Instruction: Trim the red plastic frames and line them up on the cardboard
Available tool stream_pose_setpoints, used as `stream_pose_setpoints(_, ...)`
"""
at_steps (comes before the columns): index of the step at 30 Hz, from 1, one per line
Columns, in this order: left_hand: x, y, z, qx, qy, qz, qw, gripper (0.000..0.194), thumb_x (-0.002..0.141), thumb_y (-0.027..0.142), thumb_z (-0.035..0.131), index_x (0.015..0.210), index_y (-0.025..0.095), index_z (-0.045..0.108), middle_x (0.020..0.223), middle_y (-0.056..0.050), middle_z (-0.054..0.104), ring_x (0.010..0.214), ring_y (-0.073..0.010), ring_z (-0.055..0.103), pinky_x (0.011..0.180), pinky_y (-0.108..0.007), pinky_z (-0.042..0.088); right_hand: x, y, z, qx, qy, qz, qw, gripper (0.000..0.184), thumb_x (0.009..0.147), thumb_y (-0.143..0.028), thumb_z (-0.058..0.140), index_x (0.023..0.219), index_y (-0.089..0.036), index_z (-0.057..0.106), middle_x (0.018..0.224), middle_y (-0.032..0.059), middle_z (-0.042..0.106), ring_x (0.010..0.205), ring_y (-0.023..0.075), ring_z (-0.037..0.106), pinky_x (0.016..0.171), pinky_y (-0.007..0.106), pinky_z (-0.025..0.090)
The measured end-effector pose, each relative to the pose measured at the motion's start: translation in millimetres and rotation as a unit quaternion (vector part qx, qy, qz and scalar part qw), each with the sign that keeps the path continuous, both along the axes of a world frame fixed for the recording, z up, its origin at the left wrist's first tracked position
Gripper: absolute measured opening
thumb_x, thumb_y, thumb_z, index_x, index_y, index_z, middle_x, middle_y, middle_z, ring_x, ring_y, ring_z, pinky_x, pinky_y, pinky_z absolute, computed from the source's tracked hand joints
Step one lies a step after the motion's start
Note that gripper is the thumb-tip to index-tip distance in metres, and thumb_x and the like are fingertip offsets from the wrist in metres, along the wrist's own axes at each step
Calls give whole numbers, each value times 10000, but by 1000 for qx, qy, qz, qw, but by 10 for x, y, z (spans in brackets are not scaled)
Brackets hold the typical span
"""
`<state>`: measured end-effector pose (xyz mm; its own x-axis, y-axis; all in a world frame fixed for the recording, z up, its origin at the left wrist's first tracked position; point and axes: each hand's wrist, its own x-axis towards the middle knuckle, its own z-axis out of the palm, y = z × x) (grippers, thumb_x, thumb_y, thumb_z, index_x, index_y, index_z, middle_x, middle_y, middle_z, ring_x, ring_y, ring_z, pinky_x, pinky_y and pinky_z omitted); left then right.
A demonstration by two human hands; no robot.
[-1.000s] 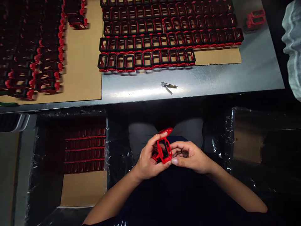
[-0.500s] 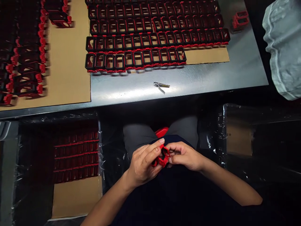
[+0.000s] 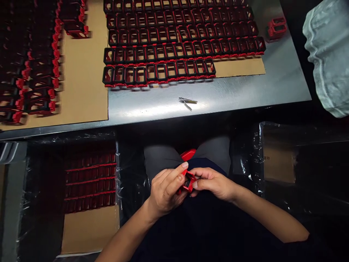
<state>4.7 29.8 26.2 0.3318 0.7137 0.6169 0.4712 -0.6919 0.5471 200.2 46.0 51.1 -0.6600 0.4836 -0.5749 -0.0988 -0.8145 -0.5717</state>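
Note:
A small red-and-black plastic frame [image 3: 190,183] is held above my lap, partly covered by fingers. My left hand [image 3: 166,189] is wrapped round its left side, with the index finger stretched along the top. On the other side, my right hand [image 3: 214,183] pinches the frame's right edge between thumb and fingers. Ahead on the metal table [image 3: 147,105] lies a nail clipper [image 3: 187,102]. Behind it, rows of similar black-and-red frames [image 3: 160,72] stand side by side on cardboard.
More frames [image 3: 40,94] stand in columns on cardboard [image 3: 84,83] at the left. Two red pieces [image 3: 277,28] sit at the table's right. A plastic-lined box [image 3: 89,225] with stacked frames is lower left; another lined box [image 3: 279,163] is at right. Grey cloth [image 3: 329,58] hangs upper right.
The red-and-black frame has been turned, its opening now seen more edge-on. My left fingers have come over its top. The view has shifted, moving the table leftward in the picture.

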Motion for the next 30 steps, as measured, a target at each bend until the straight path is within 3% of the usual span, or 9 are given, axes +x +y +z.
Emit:
stream_pose_setpoints(6,28,1,11,-25,-22,12,999,803,815,169,758,1483,173,314,1287,-226,666,735,-165,740,619,-276,589,22,9,7,-33,58,-12,998,447,629,-116,543,1024,-193,736,940,28,733,907,163,652,819,302,507)
stream_pose_setpoints(11,54,-39,21,-161,-66,18,985,826,787,302,798,1452,158,329,1269,-225,668,807,-192,752,712,-301,626,71,6,-14,-1,29,-33,999,344,728,-172,606,1047,-182,732,975,53,744,896,173,665,840,319,488)
stream_pose_setpoints(14,58,-79,30,-275,-106,8,956,776,819,374,763,1430,197,318,1312,-215,643,735,-158,732,720,-300,621,108,-14,-70,31,-40,-63,997,234,853,-376,655,890,-161,738,916,72,747,849,187,673,830,341,500)
stream_pose_setpoints(18,56,-113,0,-367,-161,-19,916,765,819,413,761,1416,242,315,1366,-209,602,721,-133,688,689,-291,602,144,-39,-114,83,-104,-73,988,465,884,-506,676,583,-157,608,771,67,731,756,163,644,778,310,499)
stream_pose_setpoints(21,61,-121,-42,-399,-209,-43,892,775,823,428,758,1426,254,303,1372,-206,589,751,-136,673,698,-295,592,159,-35,-88,75,-71,-80,991,302,820,-443,781,784,-168,660,864,43,734,811,155,664,783,291,505)
stream_pose_setpoints(24,67,-127,-81,-410,-235,-62,879,787,827,421,757,1441,262,291,1392,-205,570,772,-134,667,746,-308,587,157,-14,-40,62,-23,-52,996,380,813,-453,788,1048,-181,663,995,59,726,905,166,674,813,294,509)
stream_pose_setpoints(30,57,-142,-146,-407,-223,-52,884,852,815,424,772,1480,266,264,1386,-204,570,833,-152,671,799,-321,585,83,15,22,88,-31,-3,996,417,798,-425,806,1096,-175,656,1019,55,709,877,146,650,830,287,504)
